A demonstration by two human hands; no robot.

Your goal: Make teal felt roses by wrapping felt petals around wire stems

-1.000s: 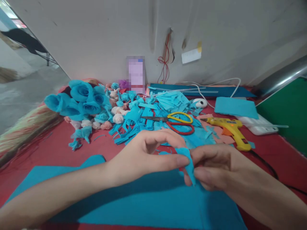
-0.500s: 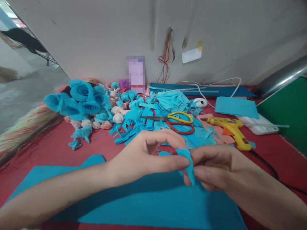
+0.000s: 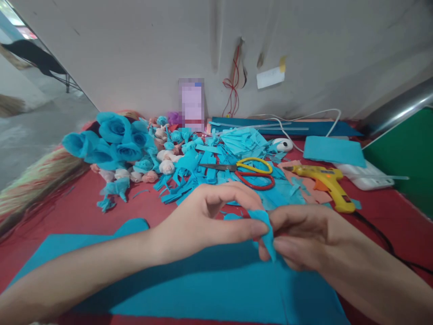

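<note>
A small piece of blue crepe paper (image 3: 267,230), folded or rolled to a point at its lower end, is pinched between my two hands. My left hand (image 3: 216,221) presses it between thumb and fingers from the left. From the right, my right hand (image 3: 304,234) grips its other edge with thumb and forefinger; part of the paper is hidden behind the fingers. Both hands hover above a large blue paper sheet (image 3: 203,289) on the red tabletop. Beyond them lie scissors (image 3: 237,167) with one yellow and one red handle, on a heap of cut blue paper strips (image 3: 189,180).
A yellow hot glue gun (image 3: 326,183) rests at right, its black cord trailing toward me. Blue paper roses (image 3: 115,131) and small pink and white rosebuds (image 3: 165,167) crowd the left back. A phone (image 3: 192,106) leans on the wall. A white power strip (image 3: 372,176) lies far right.
</note>
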